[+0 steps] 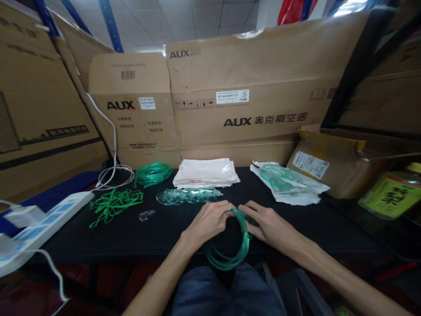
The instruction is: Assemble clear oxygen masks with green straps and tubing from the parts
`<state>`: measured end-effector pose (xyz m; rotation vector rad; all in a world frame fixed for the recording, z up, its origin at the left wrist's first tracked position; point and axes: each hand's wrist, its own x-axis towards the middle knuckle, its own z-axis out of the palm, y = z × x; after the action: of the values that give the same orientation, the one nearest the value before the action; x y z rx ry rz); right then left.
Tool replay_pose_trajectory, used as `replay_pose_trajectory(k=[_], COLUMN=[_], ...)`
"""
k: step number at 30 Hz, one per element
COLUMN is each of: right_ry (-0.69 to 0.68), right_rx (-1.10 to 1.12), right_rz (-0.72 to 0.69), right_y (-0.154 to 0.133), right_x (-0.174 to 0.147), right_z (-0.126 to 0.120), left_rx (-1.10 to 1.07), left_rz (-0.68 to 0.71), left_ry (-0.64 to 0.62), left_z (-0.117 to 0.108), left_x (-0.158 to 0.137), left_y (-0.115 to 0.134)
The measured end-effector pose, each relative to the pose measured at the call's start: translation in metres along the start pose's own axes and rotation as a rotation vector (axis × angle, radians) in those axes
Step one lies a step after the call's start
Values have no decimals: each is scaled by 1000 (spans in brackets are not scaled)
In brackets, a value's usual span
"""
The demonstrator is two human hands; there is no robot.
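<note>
A coil of clear green tubing hangs at the table's front edge, above my lap. My left hand grips its upper left part, fingers closed round the loops. On the coil's upper right side, my right hand is closed with the thumb and fingers on the tubing. Just beyond my hands lies a row of nested clear green plastic masks. Further left are another coil of green tubing, a tangle of green elastic cords and a few small clear plastic pieces.
White plastic bags are stacked at the back middle. A filled bag with green parts lies at the right, near an opened cardboard box and a yellow-labelled bottle. A white power strip occupies the left; cardboard walls enclose the back.
</note>
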<state>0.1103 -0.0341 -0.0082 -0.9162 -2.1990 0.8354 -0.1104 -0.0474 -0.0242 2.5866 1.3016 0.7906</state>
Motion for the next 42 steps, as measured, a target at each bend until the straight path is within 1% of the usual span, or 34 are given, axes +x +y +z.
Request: replay_pose_trajectory(k=[3,4,5,7,9,10,13,15,17,19,21,24,26,29,31,33,35,37,42], right_ry=[34,44,46,17,-43,-73,-136,-145,-83,64,174,297,402,525,512,452,392,367,357], right_rx=[-15,9,52,163,252,276,315,307,241,128,135,373,556,721,753,752,741,731,708], right_rz=[-42,-19,33,184,321,366,449,460,422,358,364,438,484,534,536,523,507,485,465], right_y=[0,-1,-2,-3,-4,-4,-2,-3,-5,-6,-3,9,20,33,37,38,38,39,41], right_x=[-8,-9,-10,-10,-8,-7,-5,-9,-16,-26,-33,-37,-35,-33,-34,-36,-38,-38,-35], right_z=[-3,-3,-4,-3,-3,-3,-8,-19,-32,-44,-48,-38,-27,-17,-16,-17,-18,-17,-15], left_rx=[3,5,7,13,20,23,27,28,25,15,-4,-15,-40,-146,-191,-199,-212,-223,-292], left_rz=[4,7,11,21,31,33,32,6,-34,-58,-55,-51,-78,-143,-182,-241,-350,-443,-668], left_ry=[-13,-18,-22,-30,-37,-41,-54,-50,-38,-33,-38,-35,-21,44,110,212,382,519,786], left_z=[0,0,0,0,1,1,1,0,-1,-1,0,1,-4,-26,-50,-78,-107,-136,-200], left_x=[1,1,1,2,2,2,2,2,2,1,2,5,7,12,15,19,22,25,29], left_y=[3,4,5,7,10,11,12,10,8,6,9,17,22,25,22,13,-3,-26,-93])
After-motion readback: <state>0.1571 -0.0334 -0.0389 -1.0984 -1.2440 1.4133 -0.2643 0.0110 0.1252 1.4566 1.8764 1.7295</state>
